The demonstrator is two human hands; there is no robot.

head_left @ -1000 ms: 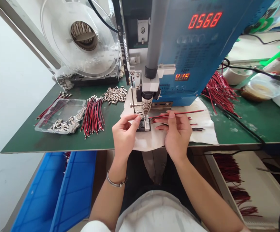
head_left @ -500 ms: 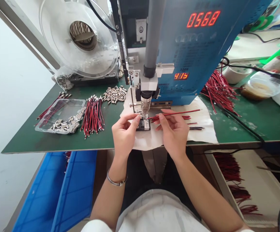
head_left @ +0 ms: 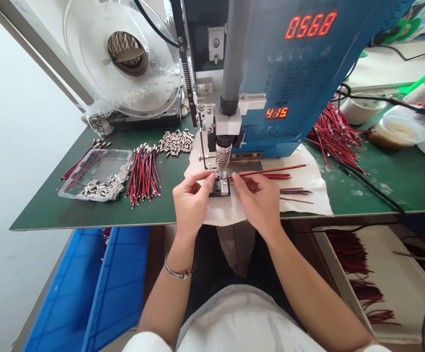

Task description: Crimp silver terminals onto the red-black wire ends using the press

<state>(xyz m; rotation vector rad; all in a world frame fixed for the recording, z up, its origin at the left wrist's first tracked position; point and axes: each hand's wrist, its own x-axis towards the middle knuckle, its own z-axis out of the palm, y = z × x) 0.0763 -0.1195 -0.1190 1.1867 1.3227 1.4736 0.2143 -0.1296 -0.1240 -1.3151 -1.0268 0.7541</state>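
Note:
My right hand (head_left: 258,200) pinches a red wire (head_left: 280,169) close to the soldering head, and the wire's far end reaches out to the right. My left hand (head_left: 192,200) has its thumb and forefinger pressed together at the left side of the small metal fixture (head_left: 224,186); what lies between those fingertips is too small to make out. Right above the fixture stands the spring-wrapped soldering tip (head_left: 223,159) of the blue machine (head_left: 289,73). More red and black wires (head_left: 295,191) lie on the white cloth (head_left: 307,208), partly hidden by my right hand.
To the left are a clear plastic tray (head_left: 69,193) of small metal cylinders, a bundle of wired pieces (head_left: 144,176) and a pile of metal cylinders (head_left: 177,143). A red wire heap (head_left: 339,134) and a black cable (head_left: 373,188) lie right. Blue bins (head_left: 120,283) stand below.
My right hand has shifted slightly left, its fingers drawn together nearer the fixture on the red wire. The loose wires on the cloth lie a little differently. My left hand stays at the fixture.

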